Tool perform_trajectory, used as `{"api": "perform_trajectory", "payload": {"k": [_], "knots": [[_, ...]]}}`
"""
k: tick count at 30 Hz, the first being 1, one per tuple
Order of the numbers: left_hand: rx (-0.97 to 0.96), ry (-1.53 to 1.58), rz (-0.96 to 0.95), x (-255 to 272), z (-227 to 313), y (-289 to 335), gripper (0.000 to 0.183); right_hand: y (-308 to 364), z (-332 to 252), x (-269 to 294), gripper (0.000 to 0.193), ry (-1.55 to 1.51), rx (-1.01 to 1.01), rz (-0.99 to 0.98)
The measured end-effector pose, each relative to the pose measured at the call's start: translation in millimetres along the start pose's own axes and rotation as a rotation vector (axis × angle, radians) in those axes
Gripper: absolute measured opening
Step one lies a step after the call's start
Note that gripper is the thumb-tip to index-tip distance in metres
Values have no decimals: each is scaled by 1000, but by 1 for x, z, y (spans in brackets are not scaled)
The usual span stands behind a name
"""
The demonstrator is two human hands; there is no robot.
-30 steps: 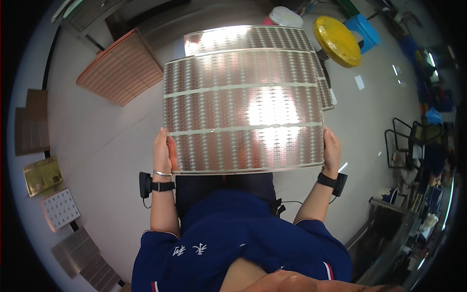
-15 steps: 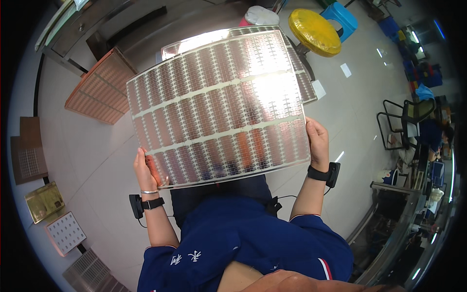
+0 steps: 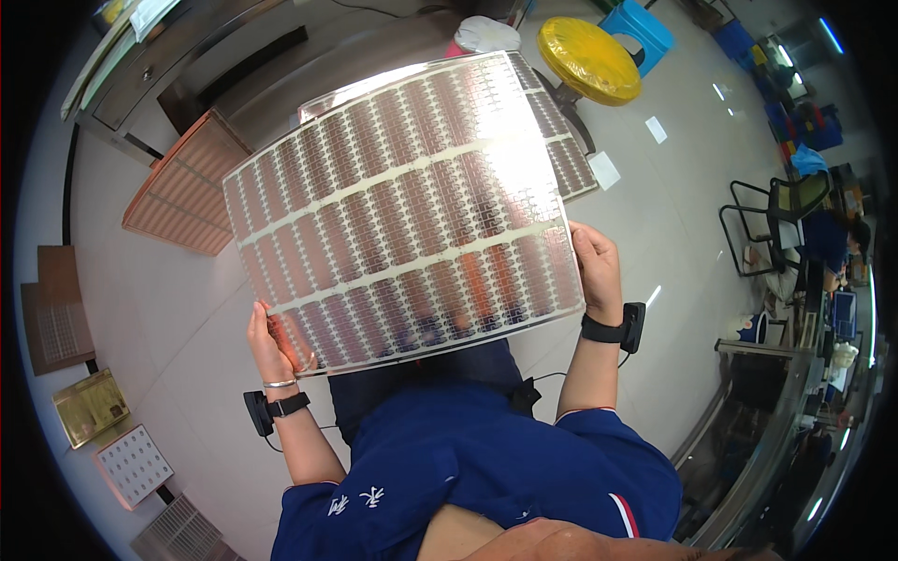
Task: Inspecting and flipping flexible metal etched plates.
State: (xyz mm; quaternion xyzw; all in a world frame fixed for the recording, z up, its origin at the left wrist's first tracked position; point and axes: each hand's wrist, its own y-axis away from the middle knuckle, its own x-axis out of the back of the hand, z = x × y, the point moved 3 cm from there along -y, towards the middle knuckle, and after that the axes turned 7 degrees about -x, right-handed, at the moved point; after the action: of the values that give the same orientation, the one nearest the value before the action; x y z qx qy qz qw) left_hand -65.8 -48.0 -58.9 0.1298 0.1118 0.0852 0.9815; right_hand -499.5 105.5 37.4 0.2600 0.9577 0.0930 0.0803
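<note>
Between my hands I hold a large, shiny rectangular panel [image 3: 374, 220], copper-pink and silver, printed with three bands of small repeated shapes. Bright light glares off its upper right. My left hand [image 3: 269, 348] grips the near left corner, with a bracelet and a black strapped device on that wrist. At the right edge, low down, my right hand [image 3: 601, 273] is closed on the panel, its fingers partly hidden underneath. A second patterned panel [image 3: 569, 159] shows beyond the held one, mostly covered by it.
A copper-coloured patterned panel [image 3: 182, 192] leans by a dark metal desk [image 3: 122, 98] at the far left. Gold [image 3: 92, 409] and white dotted [image 3: 136, 465] panels rest along the left wall. Yellow-covered [image 3: 589, 61] and blue [image 3: 644, 35] stools stand far right, a chair [image 3: 781, 210] nearer.
The panel has shifted slightly left in view, its left side dropping a little so that it slants more. Both hands keep their grip and have moved with it.
</note>
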Motion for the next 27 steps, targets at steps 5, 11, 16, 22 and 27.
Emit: {"api": "perform_trajectory", "payload": {"k": [5, 11, 16, 22, 27], "knots": [[18, 9, -43, 7, -4, -3, 27, -2, 0, -3, 33, -7, 8, 0], [32, 10, -40, 7, -4, -1, 25, -1, 0, -3, 33, -18, 8, -2], [16, 7, -29, 9, -5, -1, 25, -2, 3, -2, 32, -32, 6, 0], [-3, 35, -4, -3, 5, 5, 26, -1, 2, -1, 30, 14, 19, 13], [-46, -10, 11, -1, 6, 6, 28, -1, 4, 0, 30, 30, 9, 33]]}}
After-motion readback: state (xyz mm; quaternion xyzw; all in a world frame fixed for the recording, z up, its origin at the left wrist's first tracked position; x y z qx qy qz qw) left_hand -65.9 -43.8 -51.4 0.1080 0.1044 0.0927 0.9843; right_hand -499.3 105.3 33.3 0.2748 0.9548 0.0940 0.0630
